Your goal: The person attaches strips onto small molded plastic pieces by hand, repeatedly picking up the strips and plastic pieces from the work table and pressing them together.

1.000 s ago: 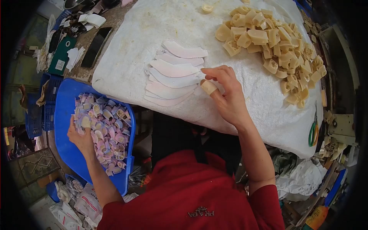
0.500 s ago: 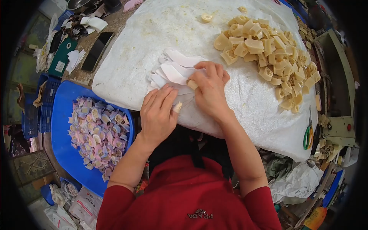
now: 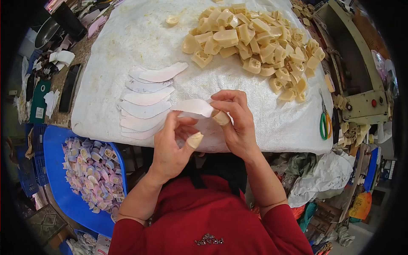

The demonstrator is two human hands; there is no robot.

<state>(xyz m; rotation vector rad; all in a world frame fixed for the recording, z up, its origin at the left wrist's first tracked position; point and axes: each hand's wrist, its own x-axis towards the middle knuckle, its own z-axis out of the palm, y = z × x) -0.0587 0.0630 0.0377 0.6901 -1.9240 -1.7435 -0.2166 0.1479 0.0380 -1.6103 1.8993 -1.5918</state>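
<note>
A white curved strip (image 3: 192, 107), of fabric or thin sheet, stretches between my hands just above the covered table. My right hand (image 3: 237, 121) pinches its right end between thumb and fingertips. At the strip's left end is my left hand (image 3: 170, 144), its index fingertip touching the strip and its thumb held apart from the bent fingers. Both thumbs wear tan covers. To the left, several similar strips (image 3: 146, 98) lie fanned in an overlapping row on the white cloth (image 3: 110, 55).
Glossy beige moulded pieces (image 3: 255, 42) are heaped across the table's far right. Scissors (image 3: 325, 121) with green and orange handles lie at the right edge. A blue tub (image 3: 55, 161) of pink and lilac pieces stands lower left. A dark phone (image 3: 70, 88) rests beyond the cloth.
The bunched strips under my hands are now fanned in a row on the left, and one strip is raised between my hands. The view has shifted to the right.
</note>
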